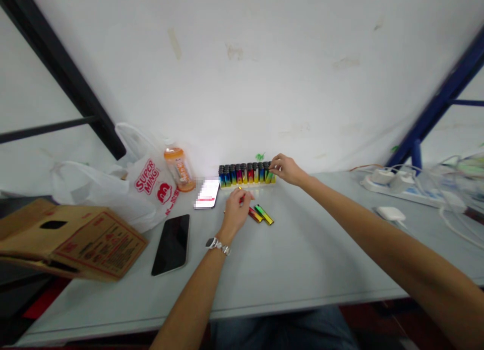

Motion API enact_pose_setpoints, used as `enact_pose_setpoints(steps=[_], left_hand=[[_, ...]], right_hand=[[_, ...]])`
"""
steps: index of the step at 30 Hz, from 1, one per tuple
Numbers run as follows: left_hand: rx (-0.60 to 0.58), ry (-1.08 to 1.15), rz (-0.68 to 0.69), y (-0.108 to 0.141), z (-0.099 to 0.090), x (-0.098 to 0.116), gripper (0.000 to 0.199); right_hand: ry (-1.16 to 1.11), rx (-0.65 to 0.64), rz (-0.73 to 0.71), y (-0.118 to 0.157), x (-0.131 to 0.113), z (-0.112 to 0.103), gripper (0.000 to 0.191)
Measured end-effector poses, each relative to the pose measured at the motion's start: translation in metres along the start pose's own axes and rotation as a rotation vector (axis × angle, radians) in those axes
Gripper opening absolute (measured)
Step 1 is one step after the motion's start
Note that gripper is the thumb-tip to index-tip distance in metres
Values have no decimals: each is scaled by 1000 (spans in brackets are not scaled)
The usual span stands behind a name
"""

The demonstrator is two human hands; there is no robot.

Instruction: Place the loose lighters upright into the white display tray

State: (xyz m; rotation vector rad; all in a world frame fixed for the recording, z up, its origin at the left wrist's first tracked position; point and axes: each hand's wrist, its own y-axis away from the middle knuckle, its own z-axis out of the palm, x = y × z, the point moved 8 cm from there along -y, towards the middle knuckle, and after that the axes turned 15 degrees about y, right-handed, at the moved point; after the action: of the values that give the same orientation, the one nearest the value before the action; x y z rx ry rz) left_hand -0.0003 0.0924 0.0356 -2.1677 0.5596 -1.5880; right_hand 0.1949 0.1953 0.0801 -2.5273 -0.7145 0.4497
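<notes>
At the right end of a pale tray (260,184), the right hand's (286,169) fingertips meet the black tops of upright lighters (244,173), while the left hand (237,209) curls over the desk (302,249) just in front; whether either grip has closed on a lighter, I cannot tell. Most of the lighters in view already stand in rows, seemingly nearly done, with a green one (263,215) and a red one (255,215) lying loose beside the left hand.
</notes>
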Motion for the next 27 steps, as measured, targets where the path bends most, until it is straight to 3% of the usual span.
enact_pose_setpoints(steps=[8,12,15,18,22,24,27], left_hand=[[3,-9,-5,-1,1,-3,30],[9,-11,-3,0,0,-4,30],[16,-8,-10,0,-2,-4,31],[24,-1,-11,0,-3,-3,31],[40,-11,-8,-1,-5,-4,31],[61,-31,-16,-1,-7,-6,32],[110,-65,-23,-2,-13,-10,32]], right_hand=[[-19,-59,65,-13,3,5,16],[86,-99,-21,-15,-7,9,18],[245,-59,-58,-4,-18,7,23],[378,-34,0,13,-27,6,33],[381,0,58,40,-51,10,46],[307,-68,80,52,-64,21,38],[237,-298,103,65,-76,46,30]])
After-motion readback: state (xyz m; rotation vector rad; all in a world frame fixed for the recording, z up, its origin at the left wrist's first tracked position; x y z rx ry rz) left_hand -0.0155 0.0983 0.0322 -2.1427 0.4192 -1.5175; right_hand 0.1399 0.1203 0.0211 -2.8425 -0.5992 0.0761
